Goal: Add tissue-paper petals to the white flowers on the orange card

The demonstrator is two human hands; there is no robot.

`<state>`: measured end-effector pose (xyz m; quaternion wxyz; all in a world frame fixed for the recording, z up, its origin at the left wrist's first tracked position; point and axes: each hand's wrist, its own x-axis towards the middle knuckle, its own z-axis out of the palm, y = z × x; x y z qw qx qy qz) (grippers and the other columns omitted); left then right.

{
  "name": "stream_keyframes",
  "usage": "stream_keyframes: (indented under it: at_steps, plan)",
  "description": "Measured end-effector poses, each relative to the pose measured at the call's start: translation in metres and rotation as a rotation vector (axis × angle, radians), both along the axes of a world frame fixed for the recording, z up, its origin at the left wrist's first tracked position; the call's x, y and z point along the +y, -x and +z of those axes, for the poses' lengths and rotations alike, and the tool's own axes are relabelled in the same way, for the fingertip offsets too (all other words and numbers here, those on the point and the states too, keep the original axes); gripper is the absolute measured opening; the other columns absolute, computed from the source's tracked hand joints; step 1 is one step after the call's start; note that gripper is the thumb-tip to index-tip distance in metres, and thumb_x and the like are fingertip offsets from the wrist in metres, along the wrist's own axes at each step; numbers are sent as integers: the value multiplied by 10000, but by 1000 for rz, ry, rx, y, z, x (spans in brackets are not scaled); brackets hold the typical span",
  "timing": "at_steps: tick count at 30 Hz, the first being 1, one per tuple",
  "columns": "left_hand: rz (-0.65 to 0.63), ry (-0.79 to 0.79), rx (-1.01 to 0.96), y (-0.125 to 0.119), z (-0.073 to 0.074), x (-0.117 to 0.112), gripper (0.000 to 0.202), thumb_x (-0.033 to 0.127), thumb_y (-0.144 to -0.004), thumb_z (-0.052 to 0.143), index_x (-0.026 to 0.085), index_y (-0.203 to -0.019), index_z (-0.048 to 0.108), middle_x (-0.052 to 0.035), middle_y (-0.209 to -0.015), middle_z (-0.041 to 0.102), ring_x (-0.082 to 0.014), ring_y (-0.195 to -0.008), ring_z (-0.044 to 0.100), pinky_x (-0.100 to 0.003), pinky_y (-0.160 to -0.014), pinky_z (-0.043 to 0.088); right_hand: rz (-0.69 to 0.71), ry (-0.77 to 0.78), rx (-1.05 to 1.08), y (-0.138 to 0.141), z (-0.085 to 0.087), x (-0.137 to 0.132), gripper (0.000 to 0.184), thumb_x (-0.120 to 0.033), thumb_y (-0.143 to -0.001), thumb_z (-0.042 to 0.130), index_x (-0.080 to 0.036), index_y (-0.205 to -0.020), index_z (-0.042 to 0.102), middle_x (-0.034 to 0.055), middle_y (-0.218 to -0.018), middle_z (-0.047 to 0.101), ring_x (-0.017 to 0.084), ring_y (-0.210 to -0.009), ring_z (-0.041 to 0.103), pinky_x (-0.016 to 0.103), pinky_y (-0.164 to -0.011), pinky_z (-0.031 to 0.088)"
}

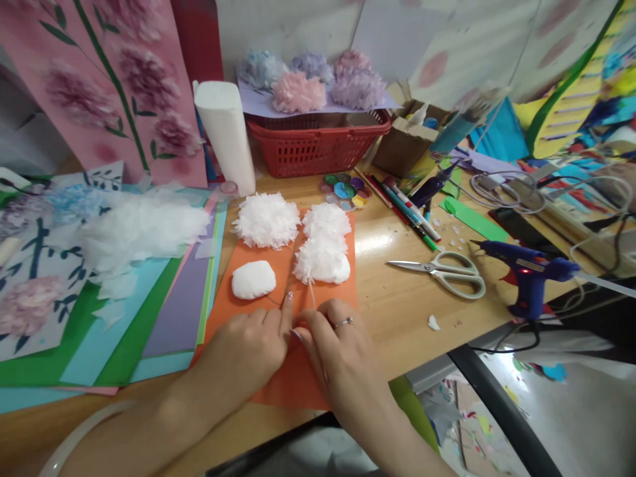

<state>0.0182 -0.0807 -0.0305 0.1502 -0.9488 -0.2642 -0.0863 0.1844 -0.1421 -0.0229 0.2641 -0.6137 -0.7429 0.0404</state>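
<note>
Both my hands rest on an orange paper sheet (pixel 278 391) lying on the wooden table. My left hand (pixel 248 351) is curled, its index finger stretched forward and pressed on the sheet. My right hand (pixel 332 344), wearing a ring, pinches a thin stick (pixel 311 293) that leads up to a white tissue-paper flower (pixel 322 260). Two more white tissue flowers (pixel 267 220) (pixel 326 218) and a smooth white cotton ball (pixel 253 279) lie on the same sheet just beyond my fingers.
Stacked coloured paper with loose white tissue (pixel 139 232) lies at the left. Scissors (pixel 447 270) and a blue glue gun (pixel 527 275) lie at the right. Behind stand a red basket (pixel 318 149), a white tissue pack (pixel 226 136), a paint palette (pixel 345 189) and pens (pixel 407 209).
</note>
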Motion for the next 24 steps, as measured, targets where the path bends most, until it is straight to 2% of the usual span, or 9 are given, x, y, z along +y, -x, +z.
stream_keyframes:
  at_steps: [10,15,19,21,24]
  plan:
    - [9,-15,42,0,2,-4,401,-33,-894,428,38,-1193,685,-37,-658,635,-193,-563,626,-303,-462,421,-73,24,112,8,-3,-11,344,-320,-1082,365,-175,-1026,672,85,-875,614,195,-715,581,324,-629,507]
    - [67,-31,114,-2,2,-5,419,-12,-921,409,67,-1258,646,-16,-647,624,-177,-581,617,-284,-478,429,-50,39,158,7,6,-22,295,-293,-1074,383,-196,-1051,661,79,-879,629,205,-749,612,322,-635,522]
    - [69,-20,114,-3,-1,-4,365,59,-980,438,44,-1300,614,-19,-652,626,-190,-574,628,-289,-446,422,15,-6,231,-3,11,-31,243,-234,-1061,391,-208,-1066,633,67,-884,637,189,-757,639,299,-650,534]
    - [68,19,129,-3,3,-4,371,58,-971,465,30,-1315,599,-24,-671,645,-193,-571,643,-285,-433,431,69,-53,274,-13,10,-35,220,-189,-1041,406,-218,-1097,617,63,-900,646,179,-774,654,284,-669,536]
    - [71,173,123,0,19,-2,392,78,-965,505,52,-1349,576,-39,-769,699,-199,-631,684,-285,-461,483,94,-139,293,-32,4,-39,214,-229,-1034,438,-238,-1104,640,59,-904,670,182,-775,677,276,-645,524]
